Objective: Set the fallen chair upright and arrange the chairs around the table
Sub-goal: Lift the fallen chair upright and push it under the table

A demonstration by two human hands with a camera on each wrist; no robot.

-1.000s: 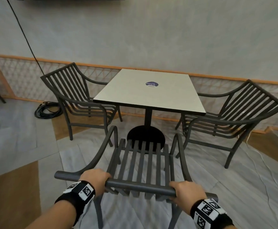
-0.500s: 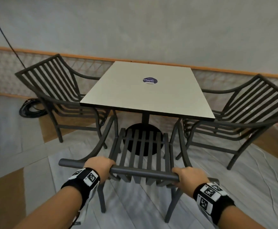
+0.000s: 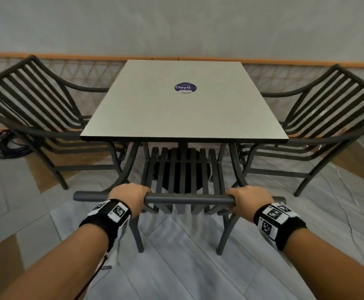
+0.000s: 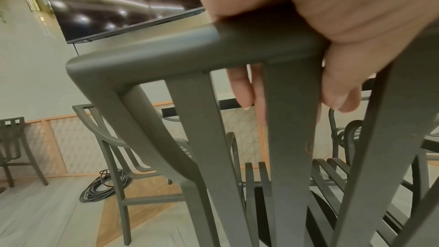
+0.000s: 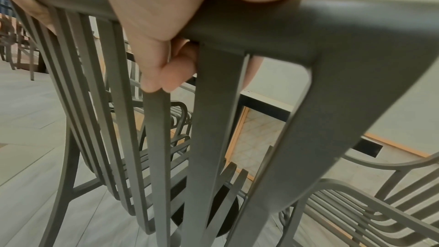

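A dark grey slatted near chair [image 3: 183, 169] stands upright at the near side of the square beige table [image 3: 183, 111], its seat front under the table edge. My left hand [image 3: 129, 194] grips its top rail [image 3: 187, 199] left of centre, and my right hand [image 3: 247, 197] grips the same rail on the right. The left wrist view shows fingers [image 4: 240, 89] curled over the rail [image 4: 190, 53]. In the right wrist view my fingers [image 5: 166, 74] wrap the rail [image 5: 285, 31] too. A left chair [image 3: 38, 118] and a right chair [image 3: 328, 118] stand upright at the table's sides.
A coiled black cable [image 3: 5, 144] lies on the floor behind the left chair. A low lattice panel with a wooden rail [image 3: 285, 61] runs along the wall behind the table. A dark screen [image 4: 118, 1] hangs on the wall. Another chair [image 4: 14, 142] stands far left.
Holding the top rail with both hands, I have pushed the near chair forward toward the table; its seat front now sits under the table edge. The view has moved closer.
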